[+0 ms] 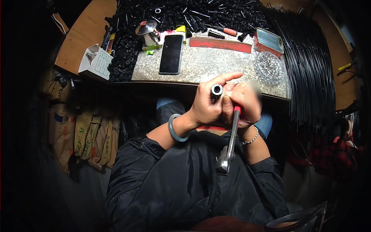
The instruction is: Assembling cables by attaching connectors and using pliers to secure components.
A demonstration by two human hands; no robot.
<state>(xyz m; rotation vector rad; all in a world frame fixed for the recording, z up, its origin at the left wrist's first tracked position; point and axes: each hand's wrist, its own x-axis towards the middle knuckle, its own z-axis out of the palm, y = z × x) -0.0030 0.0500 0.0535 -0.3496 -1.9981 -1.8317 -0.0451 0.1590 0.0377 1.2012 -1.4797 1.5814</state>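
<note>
My left hand (206,102) is closed round a black tube (216,91) with a silver ring at its open end, which faces up. Its index finger stretches out to the right. Against it, my right hand (247,102) is closed on a steel hand tool (233,135) with a red grip; the metal head hangs down in front of my jacket. The fingertips of both hands meet beside the tube's end, where something tiny and thin seems pinched. Blur covers part of the right hand. Both hands are just off the bench's front edge.
On the grey bench top (150,65) lie a black phone (171,54), a red strip (220,44), a clear dish (269,66) of small silver parts and a tin (268,41). Black parts (166,19) heap behind; long black rods (309,65) lie right. A white box (94,62) stands left.
</note>
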